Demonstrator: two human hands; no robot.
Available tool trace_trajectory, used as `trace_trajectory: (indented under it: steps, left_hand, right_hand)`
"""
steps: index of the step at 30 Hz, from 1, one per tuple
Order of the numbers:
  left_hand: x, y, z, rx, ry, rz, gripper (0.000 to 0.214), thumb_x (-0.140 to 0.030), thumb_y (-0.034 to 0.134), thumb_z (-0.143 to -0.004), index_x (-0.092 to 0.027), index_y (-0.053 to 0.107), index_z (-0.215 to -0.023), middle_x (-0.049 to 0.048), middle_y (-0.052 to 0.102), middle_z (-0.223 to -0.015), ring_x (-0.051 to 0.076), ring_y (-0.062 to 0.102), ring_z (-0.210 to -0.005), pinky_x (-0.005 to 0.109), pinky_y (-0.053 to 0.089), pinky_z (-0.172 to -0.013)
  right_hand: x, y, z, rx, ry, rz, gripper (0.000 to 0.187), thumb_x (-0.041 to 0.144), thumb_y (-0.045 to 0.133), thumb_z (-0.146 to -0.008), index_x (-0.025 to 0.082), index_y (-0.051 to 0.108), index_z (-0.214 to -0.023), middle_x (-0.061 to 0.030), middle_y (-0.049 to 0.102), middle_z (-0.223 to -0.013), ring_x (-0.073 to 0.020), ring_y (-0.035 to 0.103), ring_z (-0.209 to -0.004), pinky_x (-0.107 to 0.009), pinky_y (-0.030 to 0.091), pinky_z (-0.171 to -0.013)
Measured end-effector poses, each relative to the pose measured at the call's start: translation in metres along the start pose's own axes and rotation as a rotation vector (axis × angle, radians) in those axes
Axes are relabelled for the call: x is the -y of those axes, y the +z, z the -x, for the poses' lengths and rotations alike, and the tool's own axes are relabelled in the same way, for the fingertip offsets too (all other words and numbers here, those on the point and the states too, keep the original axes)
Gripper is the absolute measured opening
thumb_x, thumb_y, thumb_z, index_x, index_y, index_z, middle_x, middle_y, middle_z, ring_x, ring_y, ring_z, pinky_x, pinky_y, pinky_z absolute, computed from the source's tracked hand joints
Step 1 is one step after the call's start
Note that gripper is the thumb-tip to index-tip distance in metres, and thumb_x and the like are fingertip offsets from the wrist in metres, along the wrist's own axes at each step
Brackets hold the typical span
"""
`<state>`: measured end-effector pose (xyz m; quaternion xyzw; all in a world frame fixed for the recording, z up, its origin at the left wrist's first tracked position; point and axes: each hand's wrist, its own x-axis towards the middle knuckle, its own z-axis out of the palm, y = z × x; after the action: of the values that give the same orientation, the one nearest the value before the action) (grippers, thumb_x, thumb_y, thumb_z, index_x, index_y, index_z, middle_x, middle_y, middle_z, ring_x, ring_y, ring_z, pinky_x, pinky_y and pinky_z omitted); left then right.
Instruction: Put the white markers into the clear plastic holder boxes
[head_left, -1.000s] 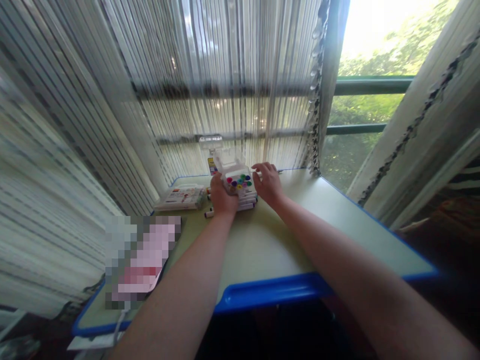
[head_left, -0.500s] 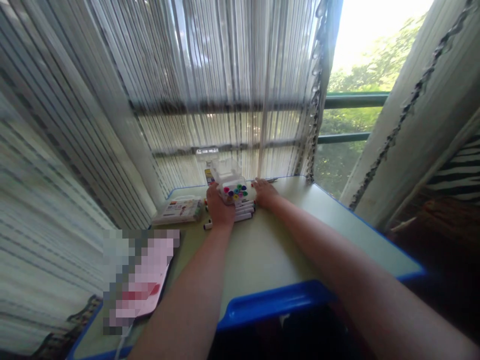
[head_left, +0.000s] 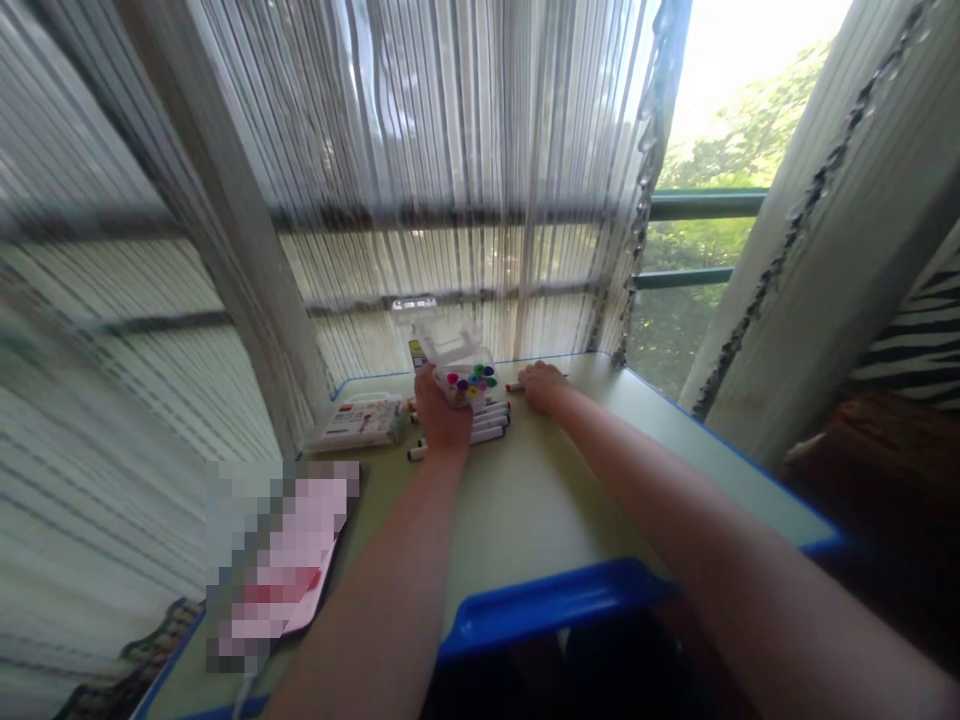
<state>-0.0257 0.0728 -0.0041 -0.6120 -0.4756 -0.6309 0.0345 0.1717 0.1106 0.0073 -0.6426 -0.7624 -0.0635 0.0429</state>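
A clear plastic marker case [head_left: 469,370] stands open at the far side of the table [head_left: 540,490], with coloured marker caps showing inside. My left hand [head_left: 439,410] is wrapped round the case's left side and holds it. Several white markers [head_left: 487,428] lie on the table under and in front of the case. My right hand [head_left: 544,385] rests on the table just right of the case, fingers curled round a marker with a red tip [head_left: 516,387].
A flat printed packet [head_left: 360,422] lies left of the case. A blurred-out flat object [head_left: 281,555] sits at the table's near left. Striped sheer curtains hang behind, and a window with green rails [head_left: 705,205] opens at the right. The table has a raised blue rim [head_left: 547,605].
My right hand has moved from beside the case down and right onto the table, where it now closes on a red-tipped marker. My left hand stays on the case.
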Motion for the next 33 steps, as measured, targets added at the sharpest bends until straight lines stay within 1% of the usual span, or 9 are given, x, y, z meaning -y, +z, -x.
trace_trajectory:
  steps: [5, 7, 12, 15, 18, 21, 24, 29, 33]
  left_hand:
    - [-0.004, -0.001, 0.0, 0.019, 0.049, 0.001, 0.049, -0.007, 0.065, -0.066, -0.025, 0.051, -0.109, 0.0114, 0.063, -0.112, 0.031, 0.062, -0.114, 0.053, 0.051, -0.099]
    - [-0.005, -0.001, 0.0, 0.03, 0.061, 0.008, 0.05, -0.008, 0.065, -0.065, -0.025, 0.052, -0.11, 0.0113, 0.063, -0.113, 0.031, 0.061, -0.115, 0.054, 0.05, -0.1]
    - [-0.006, 0.002, 0.001, 0.052, 0.027, 0.032, 0.054, -0.01, 0.066, -0.063, -0.024, 0.051, -0.112, 0.0127, 0.063, -0.116, 0.033, 0.061, -0.117, 0.055, 0.049, -0.1]
    - [-0.004, 0.003, 0.002, 0.053, 0.038, 0.029, 0.054, -0.011, 0.067, -0.06, -0.022, 0.051, -0.11, 0.0143, 0.063, -0.115, 0.034, 0.061, -0.117, 0.055, 0.05, -0.099]
    - [-0.004, 0.002, 0.004, 0.069, 0.053, 0.019, 0.051, -0.011, 0.065, -0.061, -0.024, 0.051, -0.108, 0.0127, 0.063, -0.114, 0.033, 0.062, -0.115, 0.054, 0.05, -0.098]
    - [-0.007, 0.001, 0.006, 0.1, 0.079, 0.021, 0.051, -0.011, 0.063, -0.063, -0.027, 0.049, -0.109, 0.0104, 0.062, -0.114, 0.031, 0.061, -0.116, 0.053, 0.05, -0.098]
    - [-0.012, 0.001, 0.007, 0.142, 0.139, 0.026, 0.054, -0.007, 0.063, -0.064, -0.026, 0.048, -0.112, 0.0118, 0.062, -0.116, 0.03, 0.06, -0.116, 0.053, 0.049, -0.103]
    - [-0.014, 0.002, 0.008, 0.175, 0.183, 0.05, 0.06, -0.002, 0.064, -0.062, -0.024, 0.048, -0.115, 0.0132, 0.061, -0.119, 0.03, 0.059, -0.119, 0.051, 0.046, -0.107]
    - [-0.01, 0.004, 0.01, 0.169, 0.204, 0.149, 0.06, -0.003, 0.065, -0.061, -0.023, 0.049, -0.115, 0.0128, 0.061, -0.119, 0.031, 0.058, -0.118, 0.05, 0.046, -0.106]
  right_hand:
    - [-0.004, -0.015, 0.04, -0.031, -0.029, 0.036, 0.039, 0.006, 0.041, -0.09, 0.012, 0.065, -0.12, -0.0199, 0.064, -0.124, -0.0311, 0.056, -0.118, -0.042, 0.045, -0.098]
    - [-0.007, -0.023, 0.056, -0.143, -0.054, 0.012, 0.037, 0.008, 0.04, -0.092, 0.014, 0.063, -0.121, -0.0184, 0.064, -0.123, -0.0305, 0.057, -0.115, -0.043, 0.045, -0.098]
    - [-0.005, -0.038, 0.092, -0.86, -0.067, -0.399, 0.033, 0.026, 0.041, -0.098, 0.02, 0.053, -0.129, -0.0144, 0.064, -0.119, -0.0271, 0.06, -0.107, -0.047, 0.049, -0.096]
    - [0.008, -0.035, 0.109, -1.125, -0.074, -0.709, 0.051, 0.031, 0.036, -0.101, 0.026, 0.024, -0.15, -0.0148, 0.06, -0.124, -0.0238, 0.063, -0.105, -0.046, 0.054, -0.095]
    - [0.025, -0.027, 0.119, -1.106, -0.203, -0.889, 0.069, 0.033, 0.037, -0.101, 0.028, -0.005, -0.156, -0.0136, 0.061, -0.121, -0.0232, 0.067, -0.105, -0.046, 0.056, -0.096]
    - [0.037, -0.02, 0.121, -1.008, -0.251, -0.938, 0.076, 0.032, 0.039, -0.1, 0.031, -0.013, -0.155, -0.0123, 0.062, -0.121, -0.0225, 0.068, -0.106, -0.046, 0.057, -0.097]
    - [0.041, -0.014, 0.117, -0.976, -0.326, -0.948, 0.075, 0.028, 0.043, -0.099, 0.033, -0.005, -0.156, -0.0116, 0.061, -0.126, -0.0219, 0.068, -0.11, -0.046, 0.057, -0.1]
    - [0.038, -0.008, 0.109, -1.069, -0.422, -0.883, 0.058, 0.029, 0.04, -0.102, 0.033, 0.015, -0.154, -0.0109, 0.061, -0.129, -0.0195, 0.063, -0.121, -0.042, 0.059, -0.098]
    - [0.034, -0.011, 0.109, -1.164, -0.446, -0.74, 0.045, 0.026, 0.046, -0.101, 0.03, 0.037, -0.146, -0.0085, 0.068, -0.122, -0.018, 0.067, -0.114, -0.037, 0.061, -0.093]
